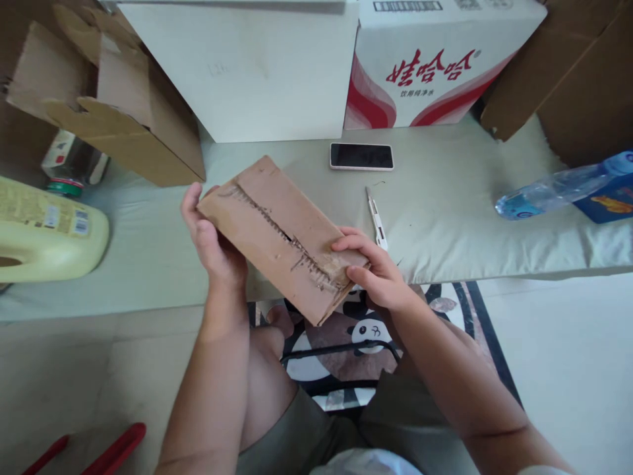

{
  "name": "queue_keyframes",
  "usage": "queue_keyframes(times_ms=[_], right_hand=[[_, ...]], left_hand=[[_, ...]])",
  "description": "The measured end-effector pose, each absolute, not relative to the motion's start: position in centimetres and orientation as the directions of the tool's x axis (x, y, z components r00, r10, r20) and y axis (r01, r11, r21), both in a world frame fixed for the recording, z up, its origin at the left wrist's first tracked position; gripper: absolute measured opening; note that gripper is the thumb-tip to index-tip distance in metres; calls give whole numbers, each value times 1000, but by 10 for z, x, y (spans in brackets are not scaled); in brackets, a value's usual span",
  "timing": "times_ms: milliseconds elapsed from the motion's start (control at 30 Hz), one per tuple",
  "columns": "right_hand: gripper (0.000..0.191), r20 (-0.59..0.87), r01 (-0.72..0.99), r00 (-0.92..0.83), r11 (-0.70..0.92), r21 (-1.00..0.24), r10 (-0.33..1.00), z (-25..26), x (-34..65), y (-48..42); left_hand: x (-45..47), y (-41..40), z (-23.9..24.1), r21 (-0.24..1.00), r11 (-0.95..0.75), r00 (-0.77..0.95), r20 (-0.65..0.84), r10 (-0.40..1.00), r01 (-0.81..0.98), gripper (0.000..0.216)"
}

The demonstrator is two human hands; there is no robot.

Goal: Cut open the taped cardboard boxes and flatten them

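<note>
A brown cardboard box (281, 231) is held tilted above the front edge of the pale green surface. A ragged, torn slit runs lengthwise along its upper face. My left hand (212, 244) grips the left end, with some fingers hidden beneath it. At the opposite end, my right hand (373, 267) has its thumb and fingers closed on the corner. Just beyond my right hand lies a white utility knife (376, 221) with its blade pointing away. A phone (361, 156) with a dark screen rests behind the knife.
A white carton (277, 79) and a red-and-white carton (420, 86) line the back. An open cardboard box (168, 132) and a yellow jug (59, 244) are on the left. A plastic bottle (554, 188) lies at right. A panda-patterned mat (341, 369) is below.
</note>
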State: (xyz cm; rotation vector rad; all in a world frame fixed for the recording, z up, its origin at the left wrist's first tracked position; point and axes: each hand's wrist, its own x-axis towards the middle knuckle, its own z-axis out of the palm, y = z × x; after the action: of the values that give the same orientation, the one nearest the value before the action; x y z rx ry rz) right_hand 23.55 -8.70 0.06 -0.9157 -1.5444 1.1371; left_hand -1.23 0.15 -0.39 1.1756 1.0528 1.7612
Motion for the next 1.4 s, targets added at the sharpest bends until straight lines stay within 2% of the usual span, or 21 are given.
queue_keyframes(times_ms=[100,267,400,533,933,1100,1167,1233,1300,1400], right_hand=[[27,250,39,-256,268,-963,934,2,234,-87],[29,240,54,-252,261,-964,938,2,231,-86],[30,230,47,-242,248,-968,943,2,228,-86],[33,252,34,-219,266,-963,943,1,228,-86],[37,243,41,-225,259,-965,944,3,227,-87],[46,239,57,-171,252,-966,956,-4,230,-88],[46,213,170,-58,220,-961,975,-8,236,-85],[43,194,416,104,135,-899,975,-12,244,-81],[45,186,653,237,-15,-757,954,-17,252,-76],[52,106,829,299,-203,-520,948,-26,259,-72]], left_hand=[[-9,0,-1,816,-531,-328,448,832,-230,61],[-9,3,3,843,-422,-315,322,893,-333,54],[-11,4,4,899,-316,-318,217,923,-304,44],[-13,5,3,937,-220,-342,120,932,-272,43],[-10,7,8,944,-185,-392,66,918,-274,44],[-11,12,2,933,-197,-417,56,907,-302,47],[-12,13,0,932,-190,-412,48,910,-310,47],[-12,13,-1,930,-189,-411,46,911,-315,47],[-13,13,-1,928,-191,-412,45,910,-319,48],[-14,15,-1,932,-185,-413,42,910,-312,52]])
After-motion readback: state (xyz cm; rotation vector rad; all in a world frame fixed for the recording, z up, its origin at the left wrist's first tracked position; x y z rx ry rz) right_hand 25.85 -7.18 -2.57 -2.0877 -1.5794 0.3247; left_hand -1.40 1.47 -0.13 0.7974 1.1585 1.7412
